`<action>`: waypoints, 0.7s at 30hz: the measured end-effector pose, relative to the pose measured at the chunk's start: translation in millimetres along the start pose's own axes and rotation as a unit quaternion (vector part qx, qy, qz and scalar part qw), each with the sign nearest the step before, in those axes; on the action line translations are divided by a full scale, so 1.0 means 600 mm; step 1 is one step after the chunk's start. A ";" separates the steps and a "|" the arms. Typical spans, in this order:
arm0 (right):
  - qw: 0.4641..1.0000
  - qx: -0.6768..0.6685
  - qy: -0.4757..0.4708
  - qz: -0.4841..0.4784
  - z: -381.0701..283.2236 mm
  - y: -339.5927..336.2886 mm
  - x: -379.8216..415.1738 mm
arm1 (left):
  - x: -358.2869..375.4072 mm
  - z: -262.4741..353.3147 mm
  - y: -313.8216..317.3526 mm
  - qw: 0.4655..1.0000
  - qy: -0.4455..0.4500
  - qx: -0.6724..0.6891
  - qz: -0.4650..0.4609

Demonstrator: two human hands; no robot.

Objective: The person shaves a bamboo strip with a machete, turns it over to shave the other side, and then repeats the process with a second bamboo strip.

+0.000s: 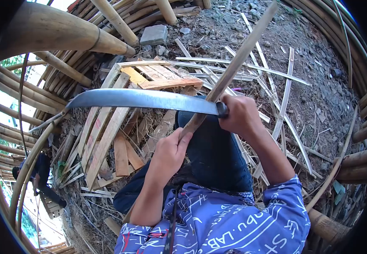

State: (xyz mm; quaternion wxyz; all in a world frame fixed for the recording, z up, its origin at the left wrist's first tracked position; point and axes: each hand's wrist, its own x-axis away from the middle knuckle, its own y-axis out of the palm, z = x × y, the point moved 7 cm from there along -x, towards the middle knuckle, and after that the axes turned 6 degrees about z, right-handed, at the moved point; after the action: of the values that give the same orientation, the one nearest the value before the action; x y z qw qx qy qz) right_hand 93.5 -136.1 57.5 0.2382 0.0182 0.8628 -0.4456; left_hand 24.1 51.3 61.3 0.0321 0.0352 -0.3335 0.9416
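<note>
On my feed, right hand (243,113) clenched knife (145,99), handle (222,110) mostly hidden; left hand (166,156) grasped 1 stick (242,53), lower end covered.

Daylight is bright, with blown-out white and bluish glare between the bamboo poles (7,111) from about seven to ten o'clock, and a pale sheen along the machete (137,98). The dark trousers (219,154) near the center lose detail in shade. The wide lens bows straight lines near the rim, where black vignetting closes in, heaviest at the corners; the middle looks fairly sharp.
</note>
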 end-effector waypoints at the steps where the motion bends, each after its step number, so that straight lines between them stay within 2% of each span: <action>1: 1.000 0.012 0.003 -0.014 0.008 0.009 -0.002 | 0.000 0.004 -0.003 1.000 0.001 -0.013 0.012; 5: 1.000 0.016 -0.006 -0.022 0.024 0.013 -0.016 | 0.004 0.011 -0.008 0.996 0.034 -0.062 0.054; 8: 1.000 0.014 0.001 0.000 0.048 0.015 -0.024 | 0.008 0.013 -0.002 0.995 0.041 -0.063 0.064; 17: 0.996 0.021 -0.061 0.057 0.055 0.012 -0.030 | 0.016 0.017 -0.002 0.993 0.044 -0.080 0.071; 21: 0.997 0.067 -0.036 0.016 0.057 0.008 -0.032 | 0.017 0.016 -0.005 0.996 0.016 -0.070 0.053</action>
State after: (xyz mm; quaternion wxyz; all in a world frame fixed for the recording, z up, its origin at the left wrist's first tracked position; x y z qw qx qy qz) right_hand 125.4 -156.3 45.1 0.2746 0.0315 0.8211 -0.4994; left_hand 14.9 48.1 71.4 -0.0105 0.0002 -0.3996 0.9166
